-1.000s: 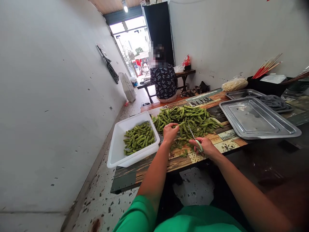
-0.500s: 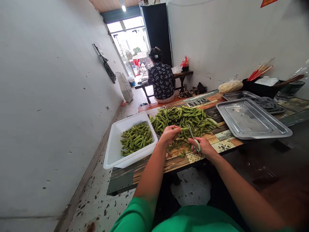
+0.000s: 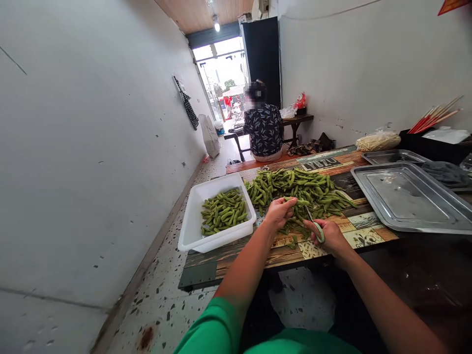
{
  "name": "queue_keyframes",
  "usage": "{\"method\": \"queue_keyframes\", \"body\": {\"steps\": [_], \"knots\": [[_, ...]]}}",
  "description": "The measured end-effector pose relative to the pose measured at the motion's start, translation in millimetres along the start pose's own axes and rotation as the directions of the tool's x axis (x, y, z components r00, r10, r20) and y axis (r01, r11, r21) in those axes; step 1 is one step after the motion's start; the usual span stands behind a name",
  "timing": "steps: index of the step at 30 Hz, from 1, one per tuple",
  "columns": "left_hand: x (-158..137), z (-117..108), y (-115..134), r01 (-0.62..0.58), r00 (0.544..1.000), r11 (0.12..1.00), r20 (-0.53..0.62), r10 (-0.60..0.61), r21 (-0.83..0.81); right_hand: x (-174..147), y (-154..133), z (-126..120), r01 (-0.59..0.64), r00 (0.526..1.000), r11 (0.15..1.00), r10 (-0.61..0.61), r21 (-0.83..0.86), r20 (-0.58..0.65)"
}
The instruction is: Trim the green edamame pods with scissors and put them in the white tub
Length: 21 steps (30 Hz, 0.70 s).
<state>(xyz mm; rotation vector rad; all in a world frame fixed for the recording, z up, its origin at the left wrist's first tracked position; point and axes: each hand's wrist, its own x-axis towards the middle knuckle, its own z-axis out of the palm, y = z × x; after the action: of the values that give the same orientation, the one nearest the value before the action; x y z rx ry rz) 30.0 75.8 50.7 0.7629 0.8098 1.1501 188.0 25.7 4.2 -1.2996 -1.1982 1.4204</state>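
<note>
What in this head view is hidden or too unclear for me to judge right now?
- Scissors: handles buried in right hand; blade gap too small to read.
- Pod: its left end sits inside left hand.
- Rear tray: overlapped by front tray, cut by right edge.

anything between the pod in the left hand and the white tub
Nothing visible does. The left hand holds a pod at the scissors; the white tub sits just left of it, open-topped.
</note>
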Motion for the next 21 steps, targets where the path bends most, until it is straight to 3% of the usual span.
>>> {"method": "queue_keyframes", "body": {"steps": [4,7,10,17,21], "knots": [[0.9,-0.6,-2.6,-0.035,0.999,0.999,-0.020,0.035,0.001,-2.8,-4.9,1.9,-0.045,0.999,0.999,0.045,0.011,-0.005],[-0.4,-1.7,-4.0,-0.001,1.000,0.982,0.031,-0.005,0.191,-4.8,-7.6,2.7,-0.059,0.998,0.998,0.060,-0.026,0.035],[-2.0,-2.4,-5.2,0.016,0.994,0.917,0.092,-0.057,0.398,-5.0,-8.1,2.1,-0.062,0.996,0.997,0.065,-0.039,0.056],[1.5,-10.7,-4.9,-0.087,0.996,0.798,0.045,0.075,0.597,-5.0,-8.3,-1.1,-0.032,0.996,0.998,0.036,-0.053,0.081],[0.3,-11.7,-5.8,-0.129,0.992,0.690,0.093,0.089,0.712,-3.7,-8.0,-2.8,-0.045,0.994,0.995,0.054,-0.094,0.097]]}}
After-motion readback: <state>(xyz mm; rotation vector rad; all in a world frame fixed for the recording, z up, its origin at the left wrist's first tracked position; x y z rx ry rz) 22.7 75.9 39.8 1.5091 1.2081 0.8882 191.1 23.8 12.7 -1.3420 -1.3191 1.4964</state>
